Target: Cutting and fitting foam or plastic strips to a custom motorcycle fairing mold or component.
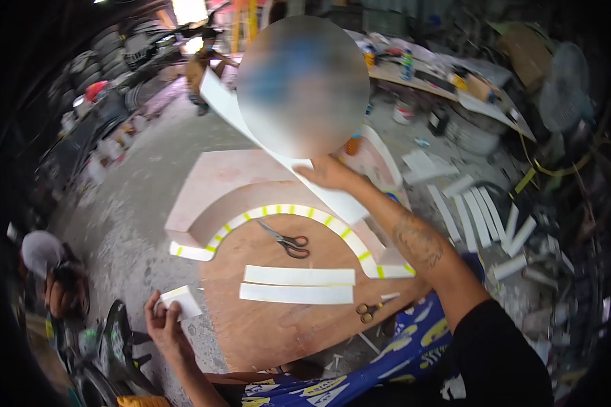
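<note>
My left hand (pixel 169 329) is low on the left, its thumb and fingers closed on a small white rectangular piece (pixel 182 303). Farther out, my right hand (pixel 329 173) grips a long white strip (pixel 329 198) that slants from the upper left down to the right. Below it is a pinkish-white arched form (pixel 217 169), its inner curve lined with a white band (pixel 305 211) held by several yellow tape pieces. Dark-handled scissors (pixel 288 243) lie inside the curve on a brown wooden board (pixel 264 339). Two white strips (pixel 298 275) lie side by side nearer me.
Smaller scissors (pixel 368 312) rest at the board's right. Several white offcuts (pixel 478 214) lie on the concrete floor to the right. A cluttered table (pixel 421 78) and a fan (pixel 564 88) stand behind. Another person (pixel 203 64) crouches far back. A blurred disc covers the upper middle.
</note>
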`<state>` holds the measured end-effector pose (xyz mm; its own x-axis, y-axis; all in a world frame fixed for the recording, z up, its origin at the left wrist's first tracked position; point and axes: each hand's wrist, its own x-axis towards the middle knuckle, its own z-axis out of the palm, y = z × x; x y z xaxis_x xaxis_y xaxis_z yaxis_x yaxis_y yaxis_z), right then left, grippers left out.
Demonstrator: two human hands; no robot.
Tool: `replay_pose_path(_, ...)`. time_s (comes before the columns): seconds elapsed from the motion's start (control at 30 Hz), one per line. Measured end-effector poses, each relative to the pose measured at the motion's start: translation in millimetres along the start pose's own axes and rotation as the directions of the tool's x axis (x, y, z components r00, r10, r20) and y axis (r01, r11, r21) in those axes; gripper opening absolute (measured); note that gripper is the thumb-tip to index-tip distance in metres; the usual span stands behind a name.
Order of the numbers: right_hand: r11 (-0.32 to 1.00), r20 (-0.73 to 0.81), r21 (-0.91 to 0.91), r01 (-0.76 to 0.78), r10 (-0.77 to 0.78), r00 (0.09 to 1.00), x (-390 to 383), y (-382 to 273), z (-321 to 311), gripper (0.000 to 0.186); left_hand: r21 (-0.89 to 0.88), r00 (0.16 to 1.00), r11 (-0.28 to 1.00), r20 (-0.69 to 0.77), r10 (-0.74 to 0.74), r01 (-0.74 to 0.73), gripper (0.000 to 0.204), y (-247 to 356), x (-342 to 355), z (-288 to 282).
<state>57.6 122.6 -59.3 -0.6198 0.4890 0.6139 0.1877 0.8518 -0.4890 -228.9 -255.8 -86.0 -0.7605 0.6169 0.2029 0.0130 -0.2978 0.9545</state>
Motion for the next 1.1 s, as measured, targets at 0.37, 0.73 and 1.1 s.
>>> replay_pose_path(0.37, 0.772, -0.469, 0.350, -0.531, 0.635, 0.614, -187, -93, -257, 0.033, 0.703, 0.875, 0.523, 0.354, 0.330, -0.482, 0.035, -14, 17, -51)
replay_pose_path(0.73, 0.709, -0.083, 0.459, -0.535, 0.634, 0.769, -204, -193, -77, 0.032, 0.158, 0.996, 0.987, 0.089, -0.006, -0.008, 0.036, -8, -7, 16)
replay_pose_path(1.1, 0.618, 0.058, 0.710, -0.338, 0.427, 0.902, -157, -174, 154, 0.031, 0.048, 0.995, 0.994, -0.025, 0.097, -0.096, 0.037, 9, 2, -20)
